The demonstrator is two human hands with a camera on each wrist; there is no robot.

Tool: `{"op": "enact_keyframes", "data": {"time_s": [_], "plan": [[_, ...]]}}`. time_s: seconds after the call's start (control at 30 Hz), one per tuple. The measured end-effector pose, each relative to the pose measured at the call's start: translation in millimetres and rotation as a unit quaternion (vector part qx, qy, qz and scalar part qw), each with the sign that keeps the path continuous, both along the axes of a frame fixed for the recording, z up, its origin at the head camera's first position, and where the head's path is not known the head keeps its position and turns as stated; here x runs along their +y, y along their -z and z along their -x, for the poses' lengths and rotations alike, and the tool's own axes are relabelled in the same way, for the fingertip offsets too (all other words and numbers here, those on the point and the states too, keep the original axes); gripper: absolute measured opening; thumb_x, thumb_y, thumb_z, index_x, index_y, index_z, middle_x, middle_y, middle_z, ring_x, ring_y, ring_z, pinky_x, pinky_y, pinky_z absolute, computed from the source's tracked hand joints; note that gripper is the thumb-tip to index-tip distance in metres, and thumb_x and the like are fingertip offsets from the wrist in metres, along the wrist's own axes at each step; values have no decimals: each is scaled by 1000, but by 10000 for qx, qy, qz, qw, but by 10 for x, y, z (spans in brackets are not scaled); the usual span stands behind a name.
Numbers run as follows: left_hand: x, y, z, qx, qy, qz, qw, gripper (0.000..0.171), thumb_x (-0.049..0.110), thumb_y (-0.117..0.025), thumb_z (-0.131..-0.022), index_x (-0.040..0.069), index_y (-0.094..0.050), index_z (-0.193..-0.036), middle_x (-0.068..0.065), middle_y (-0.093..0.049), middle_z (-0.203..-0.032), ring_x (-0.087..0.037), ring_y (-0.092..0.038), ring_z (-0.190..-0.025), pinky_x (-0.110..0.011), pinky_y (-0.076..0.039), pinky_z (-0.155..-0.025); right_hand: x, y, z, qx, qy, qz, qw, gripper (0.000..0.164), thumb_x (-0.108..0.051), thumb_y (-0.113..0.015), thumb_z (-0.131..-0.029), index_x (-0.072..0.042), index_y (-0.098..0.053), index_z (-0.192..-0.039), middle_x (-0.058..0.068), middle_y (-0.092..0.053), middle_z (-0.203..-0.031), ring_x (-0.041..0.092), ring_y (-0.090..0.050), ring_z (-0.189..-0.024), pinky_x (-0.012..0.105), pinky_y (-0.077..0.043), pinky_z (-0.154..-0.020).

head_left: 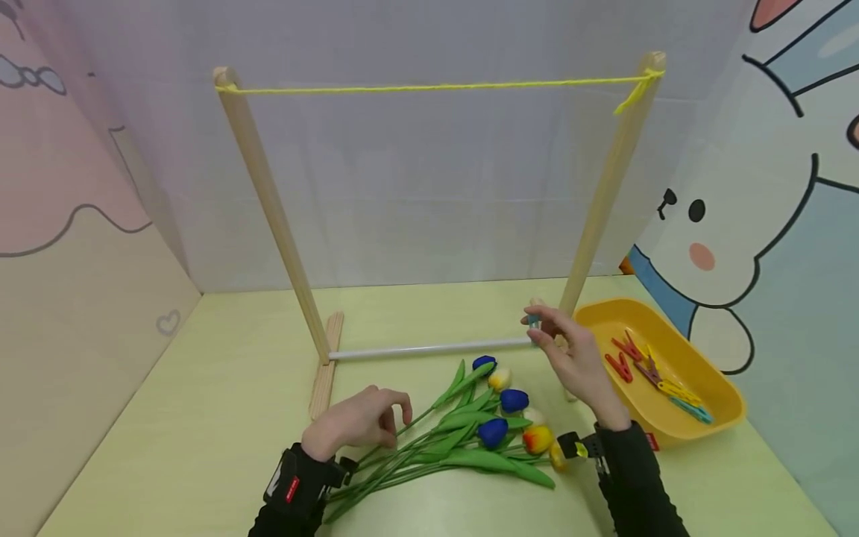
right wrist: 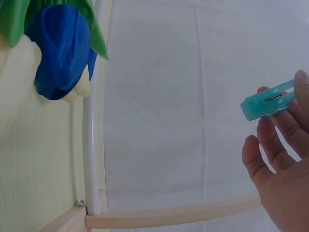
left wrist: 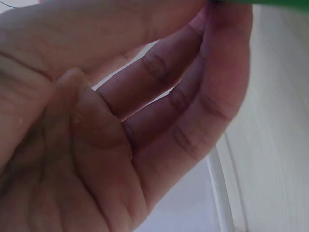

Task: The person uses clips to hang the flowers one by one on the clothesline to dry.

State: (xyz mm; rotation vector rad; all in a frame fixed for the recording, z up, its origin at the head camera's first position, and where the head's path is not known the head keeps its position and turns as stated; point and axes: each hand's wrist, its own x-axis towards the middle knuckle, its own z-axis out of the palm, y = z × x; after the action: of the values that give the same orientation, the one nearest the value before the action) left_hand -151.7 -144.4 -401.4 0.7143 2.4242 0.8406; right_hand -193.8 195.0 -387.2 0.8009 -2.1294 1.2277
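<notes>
The right hand (head_left: 579,362) pinches a shiny blue-green clip (right wrist: 260,105) with a little metal spring (right wrist: 275,97). The clip is at one o'clock from the blue, yellow and white flowers (head_left: 470,423). The left hand (head_left: 359,422), fingers bent, is at nine o'clock by the stems (head_left: 376,481); I can't tell if it holds one.
</notes>
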Motion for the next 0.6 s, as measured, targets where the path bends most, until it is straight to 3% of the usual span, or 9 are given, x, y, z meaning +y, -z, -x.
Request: {"op": "enact_keyframes", "data": {"time_s": [0.1, 0.3, 0.4, 0.5, 0.6], "plan": [[-48, -8, 31, 118, 142, -119, 9998, 22, -3, -75, -85, 11, -65, -100, 0, -69, -79, -8, -61, -68, -24, -47, -65, 12, -10, -5, -19, 41, 8, 10000, 35, 13, -62, -90, 0, -65, -122, 11, -71, -99, 8, -55, -74, 12, -45, -73], [-164, -22, 83, 267, 428, -507, 9974, 17, -3, -70, -89, 8, -68, -102, -1, -67, -85, -2, -61, -73, -21, -51, -69, 23, -21, 6, -25, -92, 279, 9996, 37, 17, -61, -89, 4, -64, -123, -20, -67, -107, 8, -54, -80, 9, -46, -80], [-209, -43, 91, 241, 503, -720, 9958, 18, -3, -69, -90, 6, -70, -106, -3, -68, -86, 0, -61, -74, -21, -53, -69, 26, -24, 10, -61, -141, 400, 9991, 38, 19, -60, -89, 7, -63, -124, -26, -63, -110, 7, -53, -81, 8, -45, -83], [-237, -62, 95, 220, 526, -860, 9947, 20, -3, -68, -91, 3, -71, -110, -7, -70, -89, 1, -61, -75, -20, -54, -69, 28, -27, 9, -98, -93, 441, 9989, 38, 20, -59, -88, 8, -63, -124, -19, -65, -108, 5, -52, -82, 7, -45, -84], [-255, -75, 97, 116, 458, -960, 9943, 22, -1, -68, -92, 2, -71, -113, -12, -72, -93, 0, -63, -77, -21, -55, -71, 29, -32, 9, -113, -51, 465, 9988, 38, 21, -59, -88, 10, -62, -123, 0, -65, -100, 3, -52, -85, 6, -45, -86]]}}
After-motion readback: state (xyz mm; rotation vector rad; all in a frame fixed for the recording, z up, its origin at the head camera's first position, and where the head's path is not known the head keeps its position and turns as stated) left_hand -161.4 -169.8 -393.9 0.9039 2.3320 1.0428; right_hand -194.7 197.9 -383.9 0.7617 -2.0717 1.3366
